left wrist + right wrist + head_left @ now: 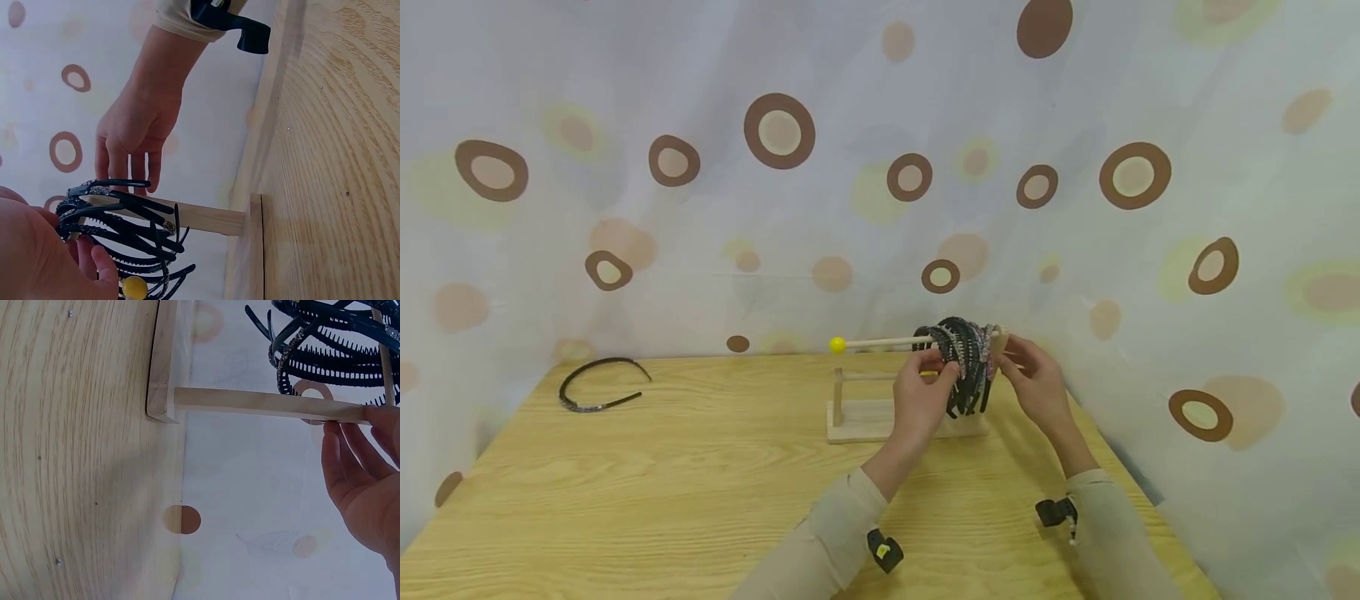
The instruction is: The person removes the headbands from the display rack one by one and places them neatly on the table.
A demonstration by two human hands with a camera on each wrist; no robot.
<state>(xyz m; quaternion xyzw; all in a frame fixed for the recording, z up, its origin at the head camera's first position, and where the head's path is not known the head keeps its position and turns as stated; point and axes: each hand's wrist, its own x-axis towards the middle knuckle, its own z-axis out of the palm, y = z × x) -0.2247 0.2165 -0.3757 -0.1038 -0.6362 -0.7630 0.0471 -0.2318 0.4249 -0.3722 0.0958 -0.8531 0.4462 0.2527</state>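
Note:
A bunch of dark headbands (972, 367), some glittery and some toothed, hangs on the upper rod (883, 342) of a wooden rack (857, 427). My left hand (919, 404) grips headbands in the bunch from the near left, its thumb in front and fingers partly hidden behind. At the rack's right end, my right hand (1037, 387) pinches the top of the upright post (269, 403) between thumb and fingers. A yellow ball (837, 345) caps the left end of the upper rod.
One loose black headband (580, 407) with a glittery stretch lies at the back left of the wooden table (700, 500). A pale patterned cloth (850, 208) hangs behind the table and along its right side.

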